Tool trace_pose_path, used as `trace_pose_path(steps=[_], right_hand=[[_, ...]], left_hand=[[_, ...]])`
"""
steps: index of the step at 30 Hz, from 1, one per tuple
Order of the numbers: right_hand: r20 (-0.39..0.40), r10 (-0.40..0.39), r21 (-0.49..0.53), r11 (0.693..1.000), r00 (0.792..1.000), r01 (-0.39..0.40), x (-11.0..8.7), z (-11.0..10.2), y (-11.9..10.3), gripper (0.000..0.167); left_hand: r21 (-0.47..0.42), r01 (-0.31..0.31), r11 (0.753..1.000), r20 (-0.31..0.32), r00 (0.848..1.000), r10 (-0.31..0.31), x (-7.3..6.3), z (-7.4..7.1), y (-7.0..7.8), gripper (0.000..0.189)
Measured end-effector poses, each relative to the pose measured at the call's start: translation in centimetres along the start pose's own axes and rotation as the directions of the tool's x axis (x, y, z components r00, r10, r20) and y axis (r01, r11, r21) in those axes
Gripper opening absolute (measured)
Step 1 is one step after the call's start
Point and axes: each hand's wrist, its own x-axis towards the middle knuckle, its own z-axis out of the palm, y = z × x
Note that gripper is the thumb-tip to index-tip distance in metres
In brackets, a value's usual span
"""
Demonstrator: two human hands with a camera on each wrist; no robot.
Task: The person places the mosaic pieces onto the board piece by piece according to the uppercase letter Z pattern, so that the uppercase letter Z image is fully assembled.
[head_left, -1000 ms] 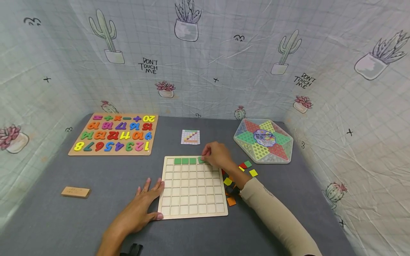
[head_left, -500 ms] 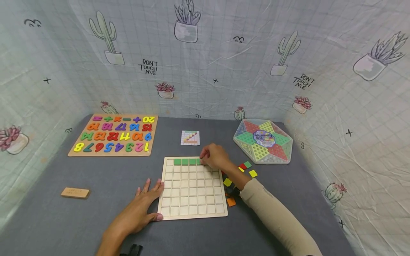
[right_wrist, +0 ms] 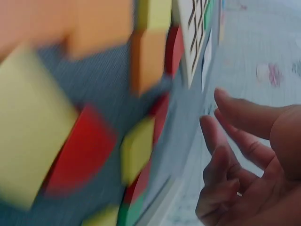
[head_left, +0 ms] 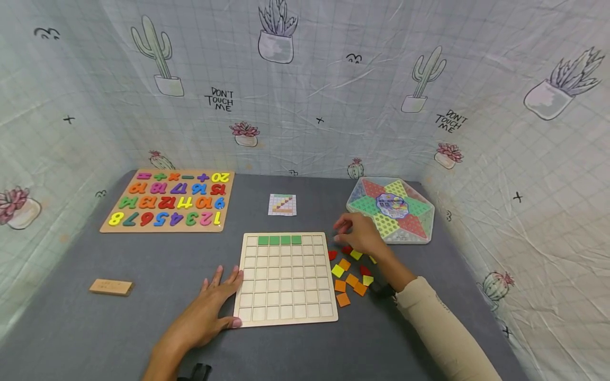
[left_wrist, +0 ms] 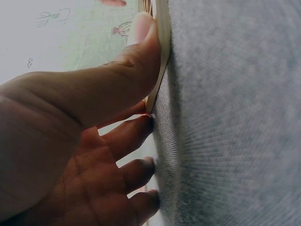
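Observation:
A wooden grid board lies flat on the dark table, its far row bearing several green square tiles side by side. My left hand rests at the board's left edge, fingers spread, the thumb on its near corner; in the left wrist view the thumb lies along the rim. Over the loose tiles right of the board hovers my right hand, fingers bent and apart with nothing between them. Orange tiles, yellow tiles and red pieces lie scattered below it.
Behind the board lies a small pattern card. A number puzzle board is at back left, a hexagonal star-patterned game box at back right. A small wooden block sits at left. A printed cloth surrounds the table.
My right hand has set a green tile in the far row beside the others, let go and moved right over the loose tiles. My left hand has stayed on the board's edge.

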Motion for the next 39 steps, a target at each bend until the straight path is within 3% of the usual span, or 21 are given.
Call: trace_pose_path(steps=[9, 19, 26, 39], right_hand=[[0.030, 0.046, -0.039, 0.998, 0.999, -0.044, -2.0, -2.9, 4.0, 0.027], [0.043, -0.007, -0.135, 0.991, 0.999, 0.012, -2.3, -3.2, 5.8, 0.026], [0.003, -0.018, -0.169, 0.985, 1.000, 0.018, -2.1, -2.6, 5.9, 0.014], [-0.029, -0.074, -0.021, 0.997, 0.997, 0.074, -1.6, -1.6, 2.9, 0.013]], left_hand=[[-0.001, -0.007, 1.000, -0.010, 1.000, 0.007, -0.1, -0.2, 0.0, 0.101], [0.009, -0.001, 1.000, -0.009, 1.000, 0.001, 0.0, -0.1, 0.0, 0.100], [0.008, 0.002, 1.000, -0.005, 1.000, -0.002, -0.1, 0.1, -0.1, 0.101], [-0.005, 0.009, 1.000, 0.005, 1.000, -0.009, -0.1, 0.1, -0.1, 0.101]])
